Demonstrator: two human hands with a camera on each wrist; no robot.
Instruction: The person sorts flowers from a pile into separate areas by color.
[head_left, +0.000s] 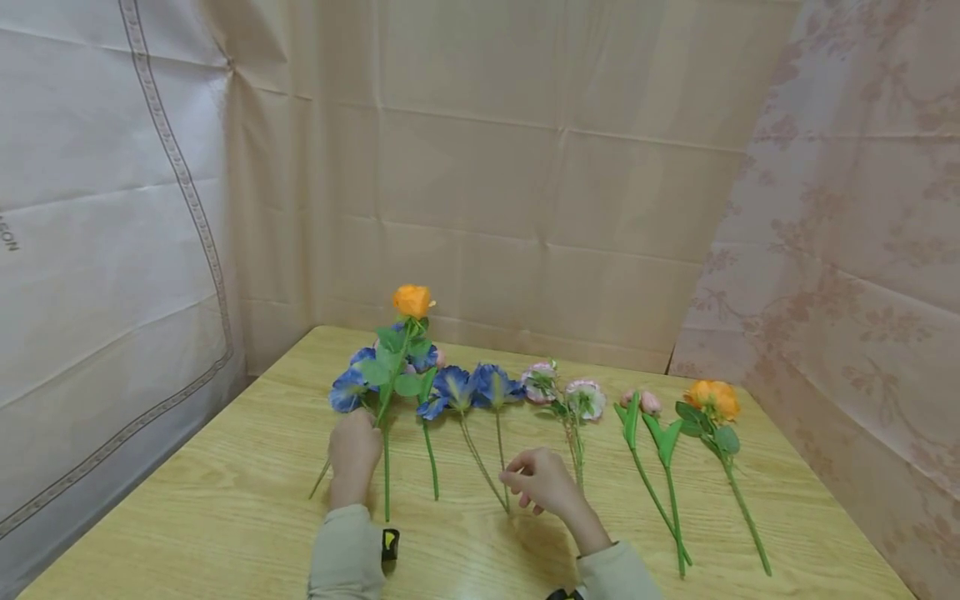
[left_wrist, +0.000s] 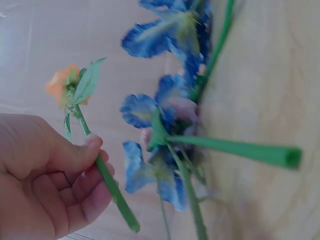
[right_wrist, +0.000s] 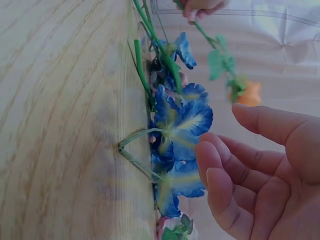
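one orange cloth-like rose (head_left: 412,301) is lifted, pinched by left hand (head_left: 356,450); right of grip, blue ruffled flowers (head_left: 493,387) lie unlifted; right hand (head_left: 546,482) empty.

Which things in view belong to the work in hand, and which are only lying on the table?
Seemingly in the work: held orange flower; left hand, gripping its stem; right hand, holding nothing.

Seemingly just lying there: blue flowers; pink-and-white flowers; pink tulips; second orange flower.
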